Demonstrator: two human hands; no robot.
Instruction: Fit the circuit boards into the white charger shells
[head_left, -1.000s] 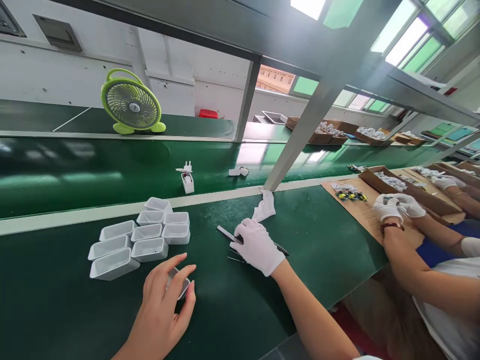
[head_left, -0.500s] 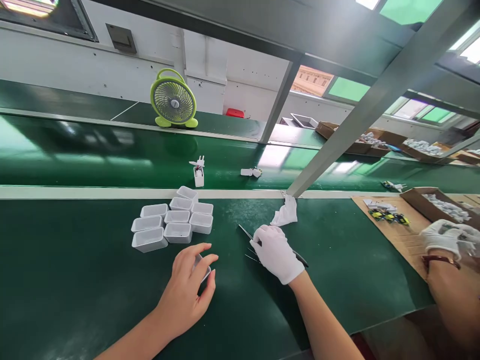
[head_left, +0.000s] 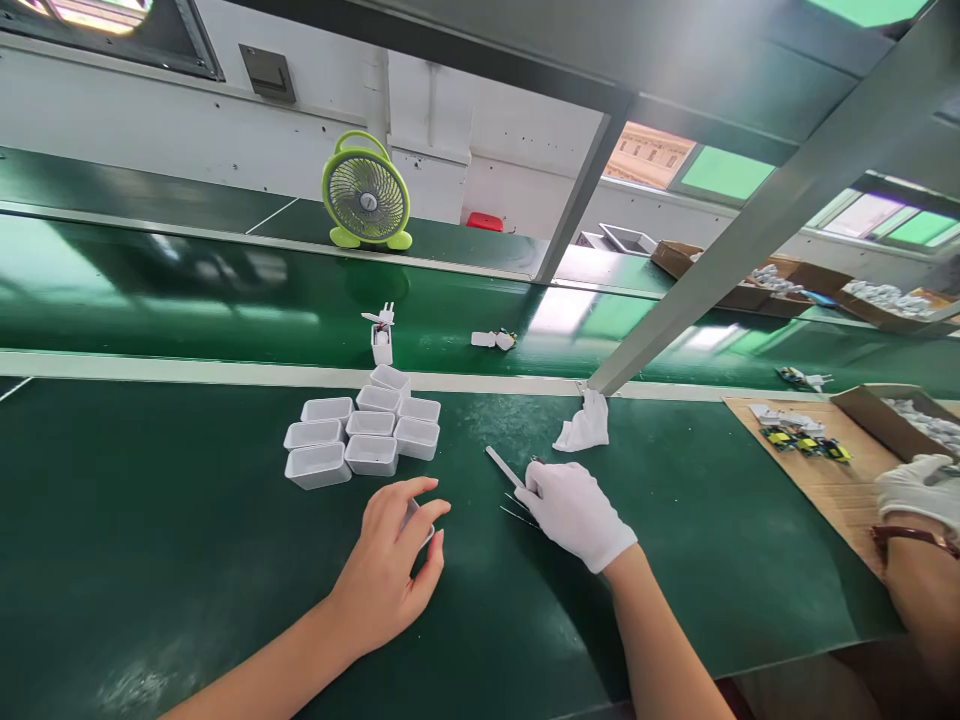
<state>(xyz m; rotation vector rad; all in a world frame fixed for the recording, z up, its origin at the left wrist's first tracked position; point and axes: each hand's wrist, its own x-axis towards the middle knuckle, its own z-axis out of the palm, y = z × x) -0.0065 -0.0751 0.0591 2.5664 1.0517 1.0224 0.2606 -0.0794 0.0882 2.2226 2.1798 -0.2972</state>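
Observation:
My left hand (head_left: 394,570), bare, curls its fingers around a small white plastic box (head_left: 415,514), mostly hidden beneath them on the green tabletop. A white glove covers my right hand (head_left: 574,510). Its fingers are closed on a flat grey stick-like tool (head_left: 504,467), whose far end pokes out to the upper left. Two thin metal prongs (head_left: 519,510), like tweezer tips, show beside the gloved fingers; the rest is hidden under the hand. Beyond my left hand, several open white boxes (head_left: 317,463) stand in a tight cluster.
A crumpled white cloth (head_left: 585,424) lies near the metal post (head_left: 750,220). On the green strip behind are a white box with a plug (head_left: 381,340) and a small white part (head_left: 493,340). A green fan (head_left: 367,200) stands farther back. At right, a co-worker's gloved hand (head_left: 911,490) is near cardboard.
The view has swung right, so everything appears farther left or right than before. The grey stick now shows its broader face, and the dark end behind my right hand is out of sight.

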